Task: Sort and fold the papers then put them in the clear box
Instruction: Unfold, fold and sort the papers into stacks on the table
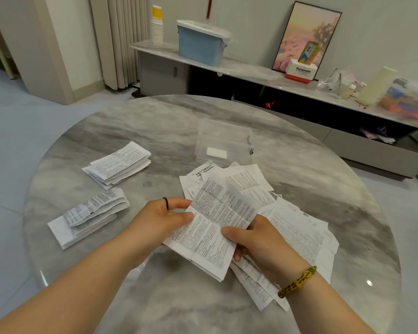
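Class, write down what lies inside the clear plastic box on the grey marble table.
One small white rectangle shows through the clear plastic box, near its front; nothing else shows inside. Loose printed papers cover its front bottom edge.

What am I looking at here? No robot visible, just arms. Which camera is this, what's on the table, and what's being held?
There is no machine. A person works with bare hands, and the single picture comes from a wide-angle camera worn on the head, looking forward and down. The left hand and right hand each pinch an edge of one creased printed leaflet, held over a loose pile of unfolded leaflets. To the left on the round marble table lie two lots of folded leaflets, a far stack and a near stack. Behind the pile stands the clear box, with a small white piece showing inside.
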`<move>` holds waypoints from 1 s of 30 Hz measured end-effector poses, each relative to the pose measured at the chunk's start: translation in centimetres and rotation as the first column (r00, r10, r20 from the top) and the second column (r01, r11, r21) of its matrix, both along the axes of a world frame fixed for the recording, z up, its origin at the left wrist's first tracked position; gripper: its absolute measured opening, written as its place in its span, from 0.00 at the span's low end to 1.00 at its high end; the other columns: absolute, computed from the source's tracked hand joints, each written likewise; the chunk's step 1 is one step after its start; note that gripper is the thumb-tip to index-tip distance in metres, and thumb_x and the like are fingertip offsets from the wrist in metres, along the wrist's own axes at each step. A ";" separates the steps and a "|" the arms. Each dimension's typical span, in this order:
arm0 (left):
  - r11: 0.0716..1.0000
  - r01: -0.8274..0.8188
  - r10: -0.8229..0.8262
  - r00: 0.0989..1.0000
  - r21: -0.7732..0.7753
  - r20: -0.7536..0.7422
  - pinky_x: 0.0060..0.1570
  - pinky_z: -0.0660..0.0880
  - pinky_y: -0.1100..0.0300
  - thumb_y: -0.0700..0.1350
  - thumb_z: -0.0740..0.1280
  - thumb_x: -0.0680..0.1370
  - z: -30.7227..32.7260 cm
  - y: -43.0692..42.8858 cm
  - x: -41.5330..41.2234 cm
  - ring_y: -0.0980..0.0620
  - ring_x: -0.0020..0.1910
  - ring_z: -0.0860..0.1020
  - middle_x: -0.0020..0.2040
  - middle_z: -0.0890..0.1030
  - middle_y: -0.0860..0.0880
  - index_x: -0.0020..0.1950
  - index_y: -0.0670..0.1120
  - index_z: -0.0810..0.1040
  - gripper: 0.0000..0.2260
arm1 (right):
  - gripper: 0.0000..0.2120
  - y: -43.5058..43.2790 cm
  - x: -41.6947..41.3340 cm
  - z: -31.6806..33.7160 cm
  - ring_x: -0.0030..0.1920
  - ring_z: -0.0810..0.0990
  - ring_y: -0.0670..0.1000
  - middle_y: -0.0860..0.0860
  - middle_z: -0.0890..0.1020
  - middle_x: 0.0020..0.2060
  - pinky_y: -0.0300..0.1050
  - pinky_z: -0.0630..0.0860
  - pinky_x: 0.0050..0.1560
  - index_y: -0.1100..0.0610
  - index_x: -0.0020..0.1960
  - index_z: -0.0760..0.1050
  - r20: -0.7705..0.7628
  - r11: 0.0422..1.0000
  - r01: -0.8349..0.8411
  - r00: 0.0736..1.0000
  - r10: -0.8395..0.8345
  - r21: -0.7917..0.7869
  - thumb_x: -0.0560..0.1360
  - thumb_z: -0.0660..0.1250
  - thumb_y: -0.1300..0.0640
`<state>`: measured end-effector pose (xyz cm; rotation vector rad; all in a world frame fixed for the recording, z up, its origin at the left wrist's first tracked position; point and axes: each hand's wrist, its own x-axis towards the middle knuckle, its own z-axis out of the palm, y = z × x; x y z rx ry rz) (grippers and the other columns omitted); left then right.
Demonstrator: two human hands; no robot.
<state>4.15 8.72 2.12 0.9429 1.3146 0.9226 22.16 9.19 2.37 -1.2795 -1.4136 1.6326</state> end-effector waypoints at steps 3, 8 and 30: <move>1.000 0.013 -0.012 0.999 -0.019 0.051 0.25 0.77 0.64 0.35 0.60 0.77 0.2 0.1 -0.1 0.56 0.27 0.81 0.31 0.84 0.52 0.48 0.49 0.78 0.11 | 0.10 0.1 0.0 0.1 0.30 0.79 0.44 0.50 0.84 0.37 0.34 0.71 0.26 0.58 0.46 0.76 0.005 1.000 0.016 1.000 -0.016 0.008 0.74 0.62 0.70; 0.999 0.016 -0.012 0.996 -0.044 0.093 0.19 0.71 0.66 0.35 0.56 0.78 0.5 -0.1 -0.1 0.54 0.22 0.78 0.30 0.82 0.47 0.45 0.47 0.78 0.13 | 0.12 0.2 0.1 0.1 0.39 0.79 0.52 0.55 0.82 0.41 0.42 0.73 0.38 0.56 0.43 0.77 -0.004 0.997 0.051 0.999 -0.051 0.056 0.73 0.62 0.72; 0.992 -0.064 0.073 0.994 0.108 -0.086 0.25 0.76 0.67 0.34 0.66 0.74 -0.2 -0.2 -0.4 0.60 0.25 0.80 0.26 0.81 0.53 0.41 0.47 0.75 0.08 | 0.09 -0.2 -1.3 -0.4 0.39 0.83 0.48 0.53 0.84 0.44 0.38 0.79 0.34 0.57 0.48 0.77 -0.049 0.996 0.048 0.997 -0.052 -0.078 0.76 0.61 0.66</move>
